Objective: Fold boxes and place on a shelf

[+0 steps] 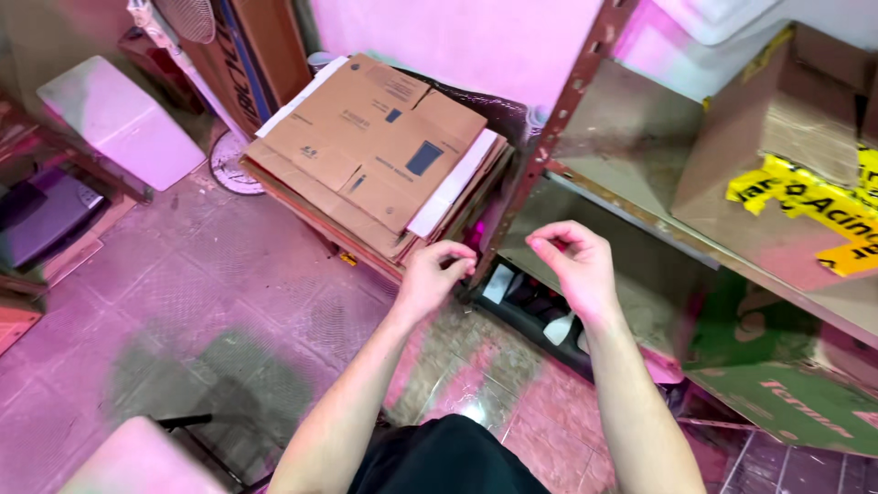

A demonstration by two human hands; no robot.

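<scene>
Nearest the camera, both bare forearms reach forward over a tiled floor (229,302). The left hand (430,274) is loosely curled, its fingers (460,266) drawn together toward the thumb with nothing visible between them. The right hand (576,265) is curled the same way, fingertips bent in and close together, also holding nothing that can be made out. The two hands are near each other but apart, on either side of the rusty upright post (558,119) of a metal shelf rack.

Just beyond the left hand lies a stack of flattened cardboard boxes (375,146), its near corner almost at the knuckles. The stack sits tilted against the wall, with a few white sheets (453,183) showing between the brown layers. As a judgement: single sheets would be light and fairly stiff, bending along their creases; the whole stack would be heavy and prone to fanning apart, since the layers are loose. The overhanging near edge looks the best place to take hold, thumb on top and fingers beneath, gripping several layers at once.

To the right, the shelf (631,229) carries a cardboard box with yellow tape (777,146). Farther left stand a white foam slab (119,119) and a fan base (229,160).
</scene>
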